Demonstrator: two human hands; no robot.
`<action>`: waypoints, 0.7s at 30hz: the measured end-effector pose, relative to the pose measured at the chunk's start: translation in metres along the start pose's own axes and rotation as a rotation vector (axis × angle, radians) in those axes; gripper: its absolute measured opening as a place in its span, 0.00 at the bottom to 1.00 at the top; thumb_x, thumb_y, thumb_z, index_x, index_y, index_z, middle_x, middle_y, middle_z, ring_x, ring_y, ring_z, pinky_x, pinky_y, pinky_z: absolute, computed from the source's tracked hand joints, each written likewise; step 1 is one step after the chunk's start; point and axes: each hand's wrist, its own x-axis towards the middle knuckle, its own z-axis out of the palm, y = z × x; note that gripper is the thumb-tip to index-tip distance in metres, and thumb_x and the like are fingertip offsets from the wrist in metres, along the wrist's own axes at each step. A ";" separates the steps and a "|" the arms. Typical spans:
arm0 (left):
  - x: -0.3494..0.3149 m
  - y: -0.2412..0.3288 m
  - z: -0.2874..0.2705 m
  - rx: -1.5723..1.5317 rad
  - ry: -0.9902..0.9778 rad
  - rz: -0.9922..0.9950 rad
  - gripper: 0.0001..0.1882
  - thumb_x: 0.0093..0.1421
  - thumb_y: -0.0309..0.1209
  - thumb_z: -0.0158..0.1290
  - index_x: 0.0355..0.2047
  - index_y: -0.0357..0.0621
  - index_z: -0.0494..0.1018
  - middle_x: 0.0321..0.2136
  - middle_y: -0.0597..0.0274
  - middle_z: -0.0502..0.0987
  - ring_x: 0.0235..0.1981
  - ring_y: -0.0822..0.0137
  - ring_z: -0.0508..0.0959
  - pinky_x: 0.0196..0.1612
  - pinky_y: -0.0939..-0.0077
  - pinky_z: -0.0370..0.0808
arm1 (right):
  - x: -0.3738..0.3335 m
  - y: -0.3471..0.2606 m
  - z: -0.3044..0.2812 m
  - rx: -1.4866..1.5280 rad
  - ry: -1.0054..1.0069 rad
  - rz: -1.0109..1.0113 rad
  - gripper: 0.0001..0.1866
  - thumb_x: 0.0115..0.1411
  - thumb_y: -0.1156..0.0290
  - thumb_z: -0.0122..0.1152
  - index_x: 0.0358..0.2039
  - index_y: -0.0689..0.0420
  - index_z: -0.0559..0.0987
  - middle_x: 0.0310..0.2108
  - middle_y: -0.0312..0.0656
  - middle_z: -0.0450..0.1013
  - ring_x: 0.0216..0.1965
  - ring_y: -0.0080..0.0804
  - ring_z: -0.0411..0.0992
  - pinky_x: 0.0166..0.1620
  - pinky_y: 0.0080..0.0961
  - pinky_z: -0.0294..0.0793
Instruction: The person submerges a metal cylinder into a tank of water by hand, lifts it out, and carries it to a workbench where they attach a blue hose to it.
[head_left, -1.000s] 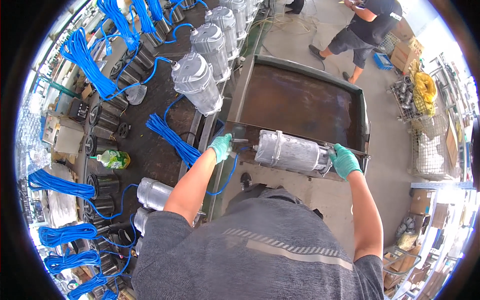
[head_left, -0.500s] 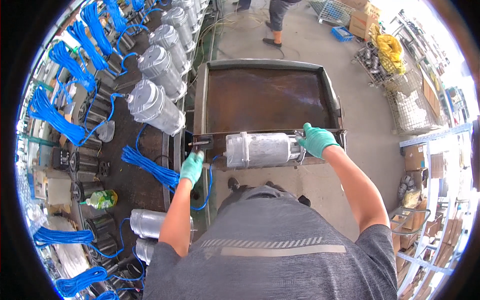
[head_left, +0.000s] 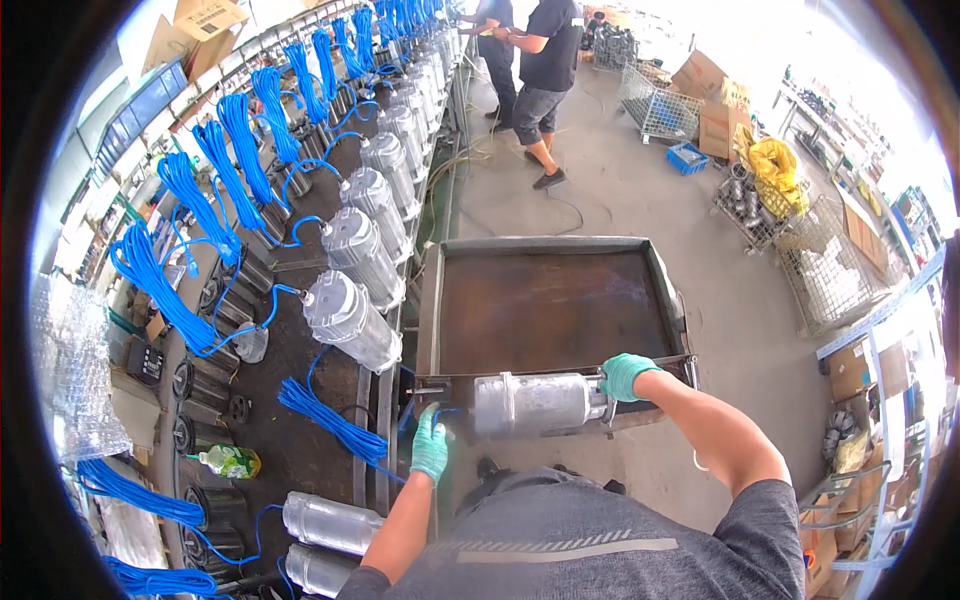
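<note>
Currently, silver cylinder [head_left: 535, 403] lies sideways along the near edge of a metal tray [head_left: 555, 300]. Gloved right hand [head_left: 628, 377] curled round its right-end fitting, gripping. Left hand [head_left: 430, 447] near the other end, by blue cable [head_left: 452, 410]; whether closed on that, cannot tell.

The left hand [head_left: 430, 447], green-gloved, sits at lower centre, fingers pointing up the frame, their grip unclear. Its bare forearm [head_left: 402, 528] slants up from the lower edge. The right hand [head_left: 626, 377], gloved alike, is higher, right of centre, fingers bent leftward, tips hidden; its bare forearm [head_left: 712, 420] runs toward the lower right.
</note>
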 end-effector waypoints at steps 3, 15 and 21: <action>0.009 -0.021 -0.003 -0.177 -0.077 0.003 0.17 0.72 0.24 0.42 0.57 0.49 0.73 0.34 0.69 0.80 0.28 0.80 0.72 0.30 0.84 0.69 | 0.000 -0.011 -0.007 -0.045 -0.037 -0.050 0.24 0.66 0.50 0.55 0.40 0.59 0.87 0.44 0.55 0.81 0.47 0.56 0.80 0.51 0.46 0.79; 0.052 -0.023 -0.003 -0.519 0.079 -0.207 0.12 0.72 0.26 0.44 0.49 0.50 0.76 0.36 0.60 0.85 0.16 0.76 0.67 0.17 0.81 0.64 | -0.030 -0.023 0.002 -0.462 0.116 -0.363 0.10 0.60 0.72 0.62 0.40 0.52 0.87 0.45 0.46 0.83 0.45 0.48 0.83 0.45 0.40 0.83; 0.033 -0.026 -0.013 -0.374 -0.049 -0.156 0.13 0.72 0.25 0.43 0.50 0.46 0.77 0.36 0.60 0.84 0.19 0.77 0.72 0.20 0.82 0.67 | -0.040 -0.031 -0.015 -0.032 0.049 0.000 0.36 0.61 0.38 0.58 0.54 0.59 0.79 0.53 0.54 0.79 0.52 0.52 0.80 0.54 0.44 0.78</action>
